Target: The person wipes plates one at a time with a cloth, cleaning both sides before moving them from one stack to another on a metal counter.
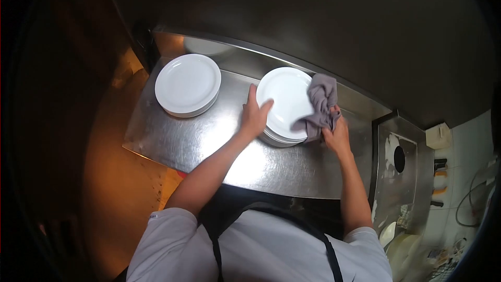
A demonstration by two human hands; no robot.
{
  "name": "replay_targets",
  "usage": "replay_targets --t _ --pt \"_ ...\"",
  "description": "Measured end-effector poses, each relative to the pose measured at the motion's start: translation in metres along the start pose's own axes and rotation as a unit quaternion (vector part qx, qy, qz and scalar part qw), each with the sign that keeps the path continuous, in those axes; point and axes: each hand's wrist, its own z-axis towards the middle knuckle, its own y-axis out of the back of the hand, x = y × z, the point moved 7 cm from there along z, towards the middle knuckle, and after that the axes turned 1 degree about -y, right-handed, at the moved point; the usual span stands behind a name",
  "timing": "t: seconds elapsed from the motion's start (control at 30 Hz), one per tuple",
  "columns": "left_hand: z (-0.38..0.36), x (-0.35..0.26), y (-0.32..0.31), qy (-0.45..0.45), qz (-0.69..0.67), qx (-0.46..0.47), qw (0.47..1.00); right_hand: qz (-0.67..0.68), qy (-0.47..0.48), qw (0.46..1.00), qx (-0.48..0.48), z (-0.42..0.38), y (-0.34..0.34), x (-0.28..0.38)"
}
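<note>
A white plate [286,99] tops a stack of plates [279,141] on the steel counter in front of me. At its left edge is my left hand [255,115], the thumb over the rim and the fingers along the outer side, gripping it. My right hand [336,130] is closed on a crumpled grey-purple cloth [322,96], which lies against the plate's right rim and partly covers it. Further left stands a second stack of white plates [188,83], apart from both hands.
The steel counter [209,141] has a raised back edge along a dark wall. To the right is a steel sink unit [399,177] with a round dark opening. Knives [440,177] with dark and orange handles hang on the tiled wall. A white tub [438,136] sits above them.
</note>
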Motion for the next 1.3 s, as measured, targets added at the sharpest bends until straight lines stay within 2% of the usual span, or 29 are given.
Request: replay_targets --t 0.03,0.1,0.13,0.2,0.3,0.4,0.47,0.5,0.57,0.6,0.67,0.7,0.73,0.8,0.83,0.93,1.0,1.07,1.13,1.17,1.27,1.3 --pt "0.011 -0.014 -0.001 0.025 0.051 0.01 0.998 0.029 -0.051 0.997 -0.04 0.007 0.001 -0.012" --pt "0.028 -0.032 -0.004 0.071 0.153 0.027 0.985 0.098 -0.198 0.975 -0.015 0.014 -0.007 -0.017" --pt "0.034 -0.028 -0.005 0.027 0.221 -0.006 0.975 0.135 -0.269 0.954 -0.001 0.013 -0.013 -0.018" --pt "0.044 -0.007 -0.01 -0.064 0.352 -0.071 0.931 0.233 -0.248 0.94 -0.016 0.018 -0.024 -0.024" --pt "0.039 -0.018 -0.012 -0.099 0.376 -0.095 0.917 0.334 -0.216 0.917 -0.042 0.021 -0.038 -0.04" --pt "0.033 -0.041 -0.018 -0.188 0.394 -0.126 0.891 0.384 -0.188 0.898 -0.103 0.018 -0.029 -0.033" --pt "0.029 -0.066 -0.021 -0.164 0.262 -0.079 0.948 0.437 -0.153 0.869 -0.171 0.017 -0.015 -0.025" --pt "0.028 -0.074 -0.024 -0.151 0.194 -0.055 0.968 0.485 -0.155 0.839 -0.191 0.015 -0.013 -0.027" --pt "0.032 -0.079 -0.023 -0.173 0.138 -0.051 0.974 0.574 -0.156 0.77 -0.231 0.01 -0.005 -0.038" --pt "0.034 -0.082 -0.025 -0.185 0.11 -0.048 0.976 0.672 -0.137 0.704 -0.185 0.013 -0.005 -0.038" --pt "0.031 -0.084 -0.033 -0.159 0.062 0.011 0.985 0.833 -0.095 0.538 -0.087 0.009 0.004 -0.026" --pt "0.026 -0.086 -0.038 -0.143 0.039 0.041 0.988 0.863 -0.099 0.492 -0.051 0.008 0.005 -0.018" --pt "0.016 -0.091 -0.047 -0.164 0.033 0.061 0.984 0.876 -0.107 0.469 -0.038 0.008 0.003 -0.005" --pt "-0.007 -0.1 -0.071 -0.209 0.019 0.099 0.973 0.865 -0.141 0.476 -0.066 0.002 -0.013 0.026" --pt "-0.01 -0.103 -0.073 -0.198 0.0 0.093 0.976 0.853 -0.159 0.49 -0.087 -0.002 -0.024 0.047" --pt "0.015 -0.095 -0.033 -0.191 -0.062 -0.013 0.979 0.837 -0.156 0.516 -0.095 -0.022 -0.022 0.112" --pt "0.031 -0.093 0.007 -0.151 -0.096 -0.029 0.983 0.831 -0.138 0.533 -0.078 -0.028 0.002 0.141" --pt "0.019 -0.111 0.029 -0.144 0.023 -0.005 0.989 0.786 -0.128 0.601 -0.063 -0.006 0.015 0.122" --pt "0.006 -0.105 0.019 -0.144 0.049 0.07 0.986 0.727 -0.125 0.672 -0.065 0.03 0.014 0.091" --pt "-0.002 -0.102 0.012 -0.146 0.06 0.106 0.982 0.716 -0.131 0.682 -0.071 0.044 0.009 0.083" --pt "-0.031 -0.109 -0.007 -0.149 0.088 0.184 0.968 0.719 -0.16 0.668 -0.103 0.041 -0.013 0.084" --pt "-0.028 -0.106 -0.001 -0.178 0.059 0.157 0.97 0.727 -0.178 0.653 -0.117 0.027 -0.031 0.092"
